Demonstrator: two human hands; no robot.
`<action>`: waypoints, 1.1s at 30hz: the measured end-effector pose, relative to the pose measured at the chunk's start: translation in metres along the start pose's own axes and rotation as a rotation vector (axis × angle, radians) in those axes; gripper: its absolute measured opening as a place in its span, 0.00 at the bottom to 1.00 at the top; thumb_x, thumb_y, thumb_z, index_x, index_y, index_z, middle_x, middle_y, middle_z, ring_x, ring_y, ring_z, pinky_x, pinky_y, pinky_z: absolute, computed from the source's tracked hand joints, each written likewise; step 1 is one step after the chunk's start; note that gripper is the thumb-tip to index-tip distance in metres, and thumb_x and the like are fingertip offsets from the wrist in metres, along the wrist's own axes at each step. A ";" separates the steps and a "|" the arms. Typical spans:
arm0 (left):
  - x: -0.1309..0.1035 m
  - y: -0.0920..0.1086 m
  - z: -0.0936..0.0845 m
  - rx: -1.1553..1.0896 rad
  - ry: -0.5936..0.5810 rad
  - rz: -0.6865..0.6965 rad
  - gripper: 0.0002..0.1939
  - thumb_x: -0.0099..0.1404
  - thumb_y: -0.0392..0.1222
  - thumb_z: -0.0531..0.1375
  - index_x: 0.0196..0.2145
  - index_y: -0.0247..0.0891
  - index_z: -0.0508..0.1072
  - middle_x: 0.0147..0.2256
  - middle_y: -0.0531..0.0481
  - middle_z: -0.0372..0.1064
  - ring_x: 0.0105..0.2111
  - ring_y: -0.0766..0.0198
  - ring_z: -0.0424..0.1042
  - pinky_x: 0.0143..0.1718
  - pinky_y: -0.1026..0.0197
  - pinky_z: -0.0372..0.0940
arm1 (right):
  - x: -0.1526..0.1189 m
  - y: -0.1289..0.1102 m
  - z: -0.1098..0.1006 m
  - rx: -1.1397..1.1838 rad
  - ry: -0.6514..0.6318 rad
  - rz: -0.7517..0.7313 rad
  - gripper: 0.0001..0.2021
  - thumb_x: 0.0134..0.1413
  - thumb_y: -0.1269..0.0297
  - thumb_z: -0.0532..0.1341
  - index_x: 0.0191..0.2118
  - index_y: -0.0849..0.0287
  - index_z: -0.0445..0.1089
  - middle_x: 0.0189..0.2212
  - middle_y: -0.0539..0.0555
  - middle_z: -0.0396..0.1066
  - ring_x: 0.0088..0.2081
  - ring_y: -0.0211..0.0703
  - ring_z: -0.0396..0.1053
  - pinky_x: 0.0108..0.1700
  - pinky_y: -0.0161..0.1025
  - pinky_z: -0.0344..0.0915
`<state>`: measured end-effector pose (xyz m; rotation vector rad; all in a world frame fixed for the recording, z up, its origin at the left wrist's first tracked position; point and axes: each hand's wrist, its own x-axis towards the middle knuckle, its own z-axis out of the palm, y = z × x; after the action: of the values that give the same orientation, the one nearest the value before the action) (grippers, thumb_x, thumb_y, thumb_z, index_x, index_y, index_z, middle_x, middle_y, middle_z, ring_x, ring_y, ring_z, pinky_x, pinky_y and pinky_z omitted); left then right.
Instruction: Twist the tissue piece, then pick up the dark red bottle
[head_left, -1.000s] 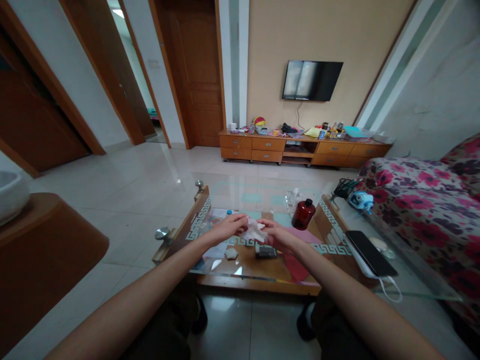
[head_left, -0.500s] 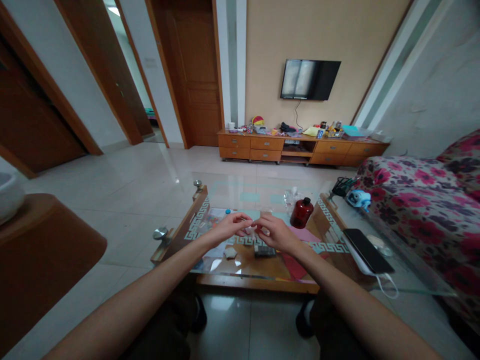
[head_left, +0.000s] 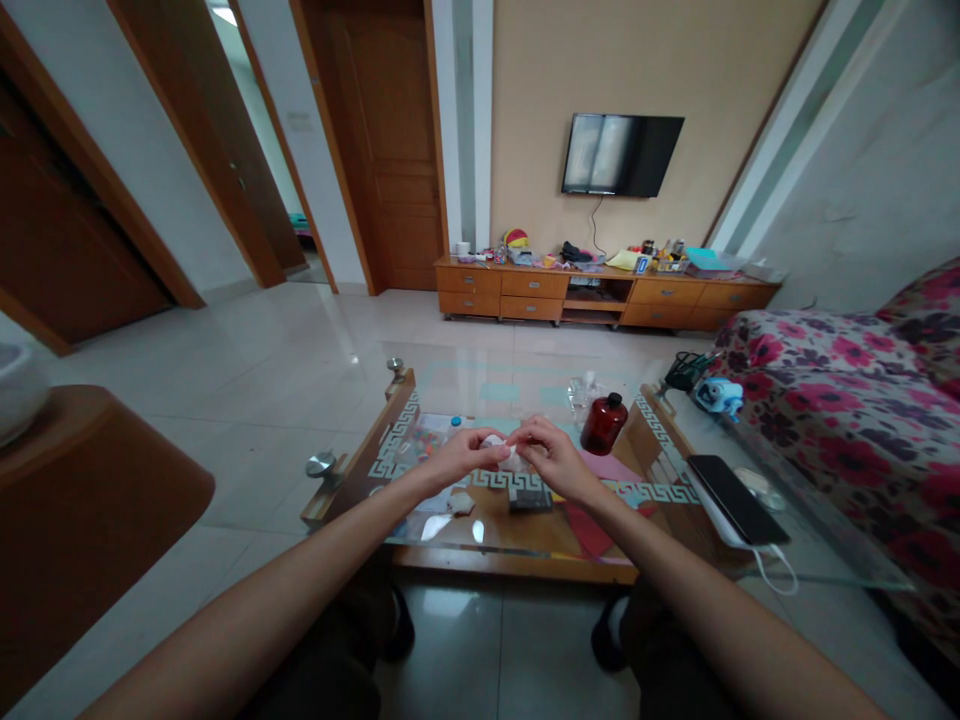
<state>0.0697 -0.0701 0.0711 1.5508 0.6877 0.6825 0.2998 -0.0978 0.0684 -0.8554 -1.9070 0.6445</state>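
Over the middle of the glass table (head_left: 442, 400), my left hand (head_left: 466, 455) is closed on a small white soft-looking piece (head_left: 493, 441), thumb and fingers pinching it. My right hand (head_left: 553, 455) meets it from the right, its fingertips pinched on the right end of the same piece. Whether it is tissue or cotton I cannot make out. Below the hands, a dark grey flat box (head_left: 529, 498) and a crumpled whitish scrap (head_left: 460, 503) show at the table's near side. Behind my right hand stands a brown-red bottle (head_left: 604, 425) with a black cap.
A phone (head_left: 739, 502) with a white cable lies at the right, near a blue toy-like object (head_left: 720, 398). Red paper (head_left: 591, 530) and pink paper (head_left: 609, 468) show by my right forearm. Clear crumpled plastic (head_left: 581, 395) is beside the bottle. A flowered sofa (head_left: 810, 370) is at the right.
The white piece now shows clearly between my hands, where before my fingertips mostly hid it. My left hand has turned slightly, and my right hand has risen a little.
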 end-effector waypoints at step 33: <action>0.007 -0.006 -0.003 0.125 0.301 0.018 0.15 0.63 0.53 0.68 0.37 0.37 0.80 0.36 0.45 0.79 0.35 0.59 0.75 0.38 0.59 0.66 | -0.009 0.030 0.021 0.407 0.026 0.337 0.21 0.58 0.50 0.71 0.53 0.53 0.72 0.38 0.52 0.76 0.38 0.45 0.75 0.42 0.44 0.73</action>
<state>0.0720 -0.0625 0.0655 1.5856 0.9561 0.9122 0.2932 -0.0873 0.0326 -0.9158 -1.5402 1.1716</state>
